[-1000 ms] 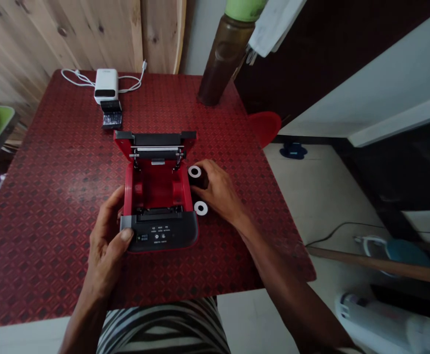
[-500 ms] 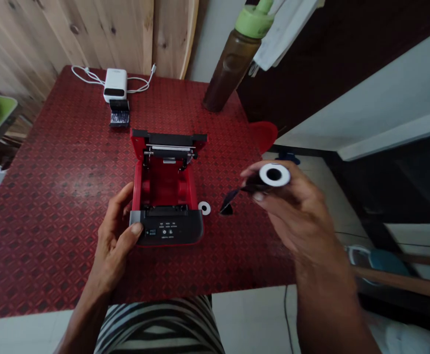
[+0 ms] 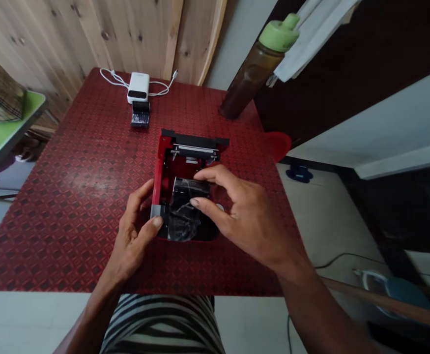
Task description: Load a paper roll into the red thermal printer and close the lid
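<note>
A red and black label printer (image 3: 158,179) stands on the table with its lid raised. My left hand (image 3: 135,228) grips its front left corner, the thumb on the grey edge and the fingers along the side. My right hand (image 3: 233,211) pinches a roll of black ribbon (image 3: 189,189) between thumb and fingers, at or just over the printer's open bay. The loose end of the ribbon hangs down across the black front panel and covers most of it. Beside the printer, a small white disc (image 3: 220,207) is mostly hidden by my right hand.
A white power bank (image 3: 138,87) with a white cable lies at the back of the red patterned table (image 3: 85,216), a small black strip piece (image 3: 140,117) before it. A brown bottle (image 3: 246,73) with a green lid stands at the back right. A red stool (image 3: 278,145) shows beyond.
My right hand has brought the black ribbon roll left from beside the printer to its open bay and turned it sideways. My left hand keeps its hold. The view has shifted.
</note>
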### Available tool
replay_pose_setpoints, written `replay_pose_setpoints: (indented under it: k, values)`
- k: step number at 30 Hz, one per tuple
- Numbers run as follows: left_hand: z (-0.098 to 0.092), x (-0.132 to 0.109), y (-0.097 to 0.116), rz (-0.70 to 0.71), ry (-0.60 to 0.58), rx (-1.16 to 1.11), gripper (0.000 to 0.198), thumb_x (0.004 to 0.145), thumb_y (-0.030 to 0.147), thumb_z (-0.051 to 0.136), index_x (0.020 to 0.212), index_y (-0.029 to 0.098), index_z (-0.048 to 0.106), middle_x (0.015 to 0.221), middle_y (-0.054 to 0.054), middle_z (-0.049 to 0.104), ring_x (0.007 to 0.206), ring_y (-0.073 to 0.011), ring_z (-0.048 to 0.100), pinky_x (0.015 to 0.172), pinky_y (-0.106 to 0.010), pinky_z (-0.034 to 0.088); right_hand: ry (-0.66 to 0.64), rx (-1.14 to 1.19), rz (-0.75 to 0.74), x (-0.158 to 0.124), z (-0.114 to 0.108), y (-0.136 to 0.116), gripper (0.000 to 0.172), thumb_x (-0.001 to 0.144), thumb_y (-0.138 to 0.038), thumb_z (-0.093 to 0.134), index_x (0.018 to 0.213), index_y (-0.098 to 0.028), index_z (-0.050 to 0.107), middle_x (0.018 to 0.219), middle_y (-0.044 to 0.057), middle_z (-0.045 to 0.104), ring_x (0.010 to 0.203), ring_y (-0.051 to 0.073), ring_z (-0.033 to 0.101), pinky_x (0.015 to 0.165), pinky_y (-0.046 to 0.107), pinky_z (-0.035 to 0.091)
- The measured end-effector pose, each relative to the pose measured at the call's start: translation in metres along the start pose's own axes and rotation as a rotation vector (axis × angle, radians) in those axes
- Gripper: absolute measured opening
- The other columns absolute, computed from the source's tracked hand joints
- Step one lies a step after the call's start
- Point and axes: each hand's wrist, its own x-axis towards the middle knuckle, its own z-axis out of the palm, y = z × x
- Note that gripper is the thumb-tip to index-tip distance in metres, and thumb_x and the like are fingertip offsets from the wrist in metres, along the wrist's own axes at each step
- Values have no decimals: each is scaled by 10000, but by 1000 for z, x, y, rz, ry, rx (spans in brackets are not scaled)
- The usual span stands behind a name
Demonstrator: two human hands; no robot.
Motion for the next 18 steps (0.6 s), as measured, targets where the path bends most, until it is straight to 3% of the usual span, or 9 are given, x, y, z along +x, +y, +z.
replay_pose_setpoints:
  k: [3, 7, 15, 18]
  values:
    - [-1, -1, -1, -13, 3, 5, 665, 1068, 522, 754, 1680, 326, 582, 1698, -103, 630, 1551, -387, 615, 1226, -547, 569, -7, -211, -26, 7, 14, -3, 189, 1012, -153, 723, 1161, -264, 689, 1123, 62, 844, 1031, 285, 805, 938, 436, 604]
    - [-3, -2, -4, -21, 0, 26, 674, 1069, 514, 761, 1693, 341, 576, 1724, -83, 600, 1608, -377, 549, 1309, -551, 485, -24, -317, 27, 13, 26, -2, 223, 979, -119, 752, 1141, -254, 681, 1063, 69, 826, 974, 297, 778, 878, 431, 562]
    - [-3, -3, -3, -46, 7, 26, 684, 1069, 513, 760, 1702, 338, 568, 1725, -86, 601, 1578, -384, 571, 1327, -573, 455, -227, -445, 24, 40, 29, -2, 256, 902, -44, 783, 1079, -222, 734, 1115, 130, 835, 1126, 355, 766, 974, 475, 549]
    - [-3, -3, -3, -51, 6, 34, 696, 1063, 531, 756, 1704, 340, 566, 1720, -89, 605, 1578, -394, 568, 1313, -578, 470, -267, -496, -36, 45, 31, 4, 196, 923, -65, 768, 1045, -218, 757, 1065, 137, 849, 1128, 371, 768, 995, 505, 538]
